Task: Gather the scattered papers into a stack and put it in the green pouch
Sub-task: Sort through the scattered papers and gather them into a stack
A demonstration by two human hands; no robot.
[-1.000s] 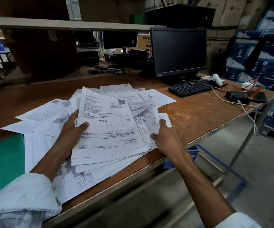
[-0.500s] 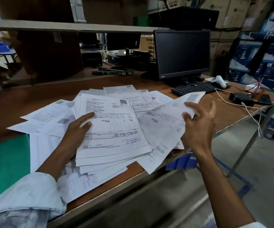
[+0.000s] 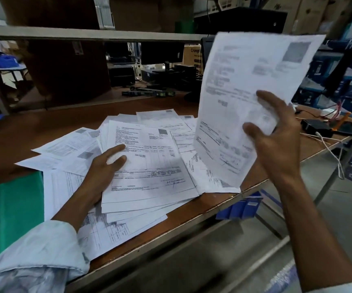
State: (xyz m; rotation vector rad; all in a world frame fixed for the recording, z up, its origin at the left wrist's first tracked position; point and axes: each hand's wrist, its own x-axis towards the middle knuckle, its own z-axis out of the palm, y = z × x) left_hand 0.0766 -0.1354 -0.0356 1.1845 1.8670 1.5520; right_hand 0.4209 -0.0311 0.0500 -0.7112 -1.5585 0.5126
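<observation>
While the green pouch (image 3: 12,208) lies unfilled at the desk's (image 3: 44,132) left and the left hand (image 3: 105,166) presses straight fingers (image 3: 118,148) on loosely fanned papers (image 3: 149,166), the right hand (image 3: 276,140) pinches one upheld sheet (image 3: 244,81), so stacking seems barely begun.

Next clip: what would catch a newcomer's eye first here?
A blurred sheet stands raised at upper right, gripped by the right hand. Below it, printed papers fan loosely across the brown table, with the left hand resting on the top one. A green pouch lies at the left edge.
</observation>
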